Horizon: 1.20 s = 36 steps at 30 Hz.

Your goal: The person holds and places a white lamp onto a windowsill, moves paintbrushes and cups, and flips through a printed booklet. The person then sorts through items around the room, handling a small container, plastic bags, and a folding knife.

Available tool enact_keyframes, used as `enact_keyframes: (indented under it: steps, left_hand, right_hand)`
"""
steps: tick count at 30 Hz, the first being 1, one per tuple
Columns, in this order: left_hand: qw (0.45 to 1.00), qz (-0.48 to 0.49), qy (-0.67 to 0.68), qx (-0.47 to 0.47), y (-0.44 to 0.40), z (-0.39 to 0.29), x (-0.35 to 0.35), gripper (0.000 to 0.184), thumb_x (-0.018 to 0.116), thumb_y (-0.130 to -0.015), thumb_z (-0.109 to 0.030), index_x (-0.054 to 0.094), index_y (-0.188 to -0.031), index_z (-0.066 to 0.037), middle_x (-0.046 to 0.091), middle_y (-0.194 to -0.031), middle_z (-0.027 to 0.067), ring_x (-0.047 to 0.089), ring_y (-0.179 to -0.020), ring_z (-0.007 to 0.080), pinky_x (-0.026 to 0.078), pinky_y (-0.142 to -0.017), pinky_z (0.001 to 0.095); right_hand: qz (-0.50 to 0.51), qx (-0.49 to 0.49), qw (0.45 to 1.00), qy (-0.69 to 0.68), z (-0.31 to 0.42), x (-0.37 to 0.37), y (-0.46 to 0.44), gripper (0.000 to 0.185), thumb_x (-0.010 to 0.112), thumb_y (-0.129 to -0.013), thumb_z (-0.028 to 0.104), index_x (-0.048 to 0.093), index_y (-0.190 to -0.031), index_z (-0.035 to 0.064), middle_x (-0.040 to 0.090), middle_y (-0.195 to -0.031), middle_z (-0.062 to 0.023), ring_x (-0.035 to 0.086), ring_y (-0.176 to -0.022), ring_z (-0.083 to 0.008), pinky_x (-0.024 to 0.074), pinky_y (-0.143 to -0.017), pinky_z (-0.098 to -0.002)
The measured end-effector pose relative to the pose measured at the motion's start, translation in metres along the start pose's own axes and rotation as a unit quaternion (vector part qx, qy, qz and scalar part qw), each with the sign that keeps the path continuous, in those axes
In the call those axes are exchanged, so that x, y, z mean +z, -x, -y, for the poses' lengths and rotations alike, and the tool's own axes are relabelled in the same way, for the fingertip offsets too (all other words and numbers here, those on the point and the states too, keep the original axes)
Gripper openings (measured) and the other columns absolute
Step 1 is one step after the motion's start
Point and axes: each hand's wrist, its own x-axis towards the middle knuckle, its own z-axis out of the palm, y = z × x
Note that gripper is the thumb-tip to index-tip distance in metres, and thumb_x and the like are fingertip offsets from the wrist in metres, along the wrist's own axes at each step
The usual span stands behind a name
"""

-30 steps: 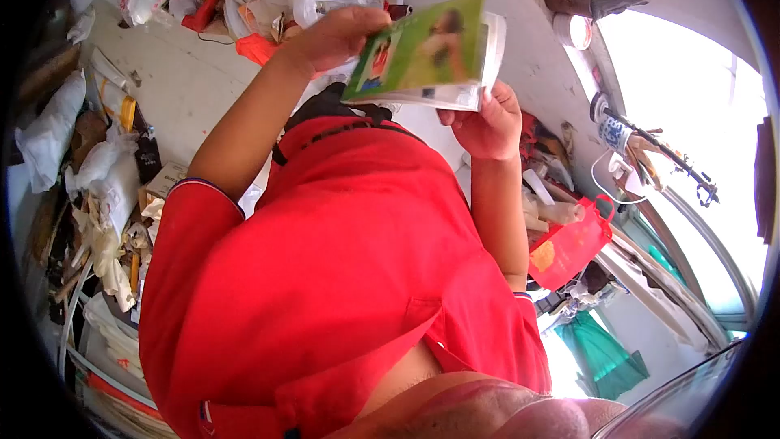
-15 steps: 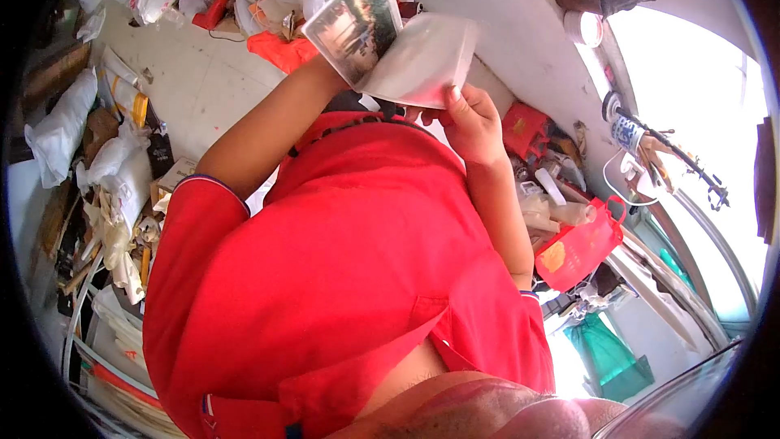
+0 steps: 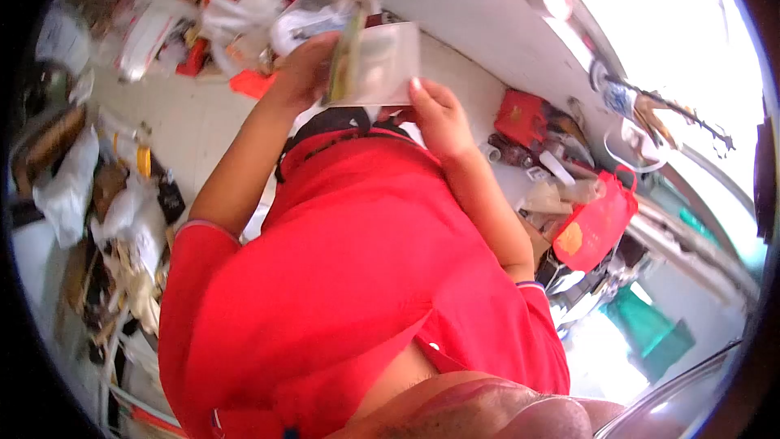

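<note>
A small photo album with clear plastic sleeves (image 3: pixel 386 61) is held open in front of my waist. My left hand (image 3: pixel 313 69) grips its left side, the fingers partly hidden behind it. That side, a greenish strip, stands nearly edge-on to me. A pale, translucent sleeve faces me on the right, its picture too washed out to make out. My right hand (image 3: pixel 443 122) pinches the lower right corner of this sleeve, thumb on top. The fingers beneath are mostly hidden.
Bags and clutter (image 3: pixel 236 20) lie on the floor ahead, and more plastic bags (image 3: pixel 69 187) are piled at left. At right are a red paper bag (image 3: pixel 597 223), a red packet (image 3: pixel 520 118) and a green bag (image 3: pixel 650 321). A bright window (image 3: pixel 666 41) is beside the wall.
The left side of the album has turned from showing a photo to nearly edge-on. Both hands and the album sit further left in view. The camera view has shifted too.
</note>
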Motion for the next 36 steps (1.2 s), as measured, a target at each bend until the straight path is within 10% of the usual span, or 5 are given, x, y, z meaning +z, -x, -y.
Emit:
enact_keyframes:
  steps: [5, 24, 31, 36]
  left_hand:
    - [0.983, -0.124, -0.095, 0.098, -0.004, 0.007, -0.018, 0.031, 0.057, -0.089, -0.007, 0.052, -0.119, 0.001, 0.061, -0.107, 0.011, 0.061, -0.095, 0.0185, 0.05, -0.085, 0.0321]
    - [0.968, -0.076, -0.218, 0.097, -0.003, 0.005, 0.016, 0.019, 0.057, -0.09, -0.007, 0.05, -0.105, 0.001, 0.063, -0.097, 0.013, 0.064, -0.083, 0.0215, 0.054, -0.075, 0.0349]
    - [0.956, -0.062, -0.259, 0.125, -0.006, 0.014, 0.046, 0.018, 0.063, -0.087, -0.008, 0.052, -0.1, -0.001, 0.063, -0.089, 0.0084, 0.063, -0.069, 0.0147, 0.051, -0.054, 0.0245]
    - [0.922, 0.061, -0.381, 0.04, -0.011, 0.012, 0.047, 0.018, 0.06, -0.081, -0.002, 0.06, -0.098, 0.006, 0.063, -0.092, 0.0069, 0.059, -0.082, 0.0128, 0.045, -0.077, 0.0258]
  right_hand:
    - [0.017, -0.049, 0.992, -0.111, -0.002, -0.006, -0.005, 0.046, 0.037, -0.1, 0.037, 0.048, -0.123, -0.0015, 0.055, -0.12, -0.0142, 0.062, -0.091, -0.019, 0.0467, -0.074, -0.0296]
    - [-0.004, -0.028, 0.997, -0.078, -0.005, -0.036, -0.006, 0.035, 0.068, -0.085, 0.019, 0.054, -0.113, 0.005, 0.065, -0.094, -0.0087, 0.066, -0.078, -0.0174, 0.0517, -0.062, -0.0292]
    - [-0.039, -0.045, 0.996, -0.072, -0.025, -0.052, -0.008, 0.029, 0.068, -0.084, 0.016, 0.059, -0.109, 0.0032, 0.065, -0.086, -0.0055, 0.062, -0.073, -0.014, 0.0512, -0.063, -0.0281]
    - [-0.094, -0.057, 0.993, -0.052, -0.026, -0.066, 0.011, 0.022, 0.068, -0.083, 0.017, 0.064, -0.097, 0.001, 0.065, -0.081, -0.0048, 0.06, -0.068, -0.013, 0.049, -0.06, -0.0283]
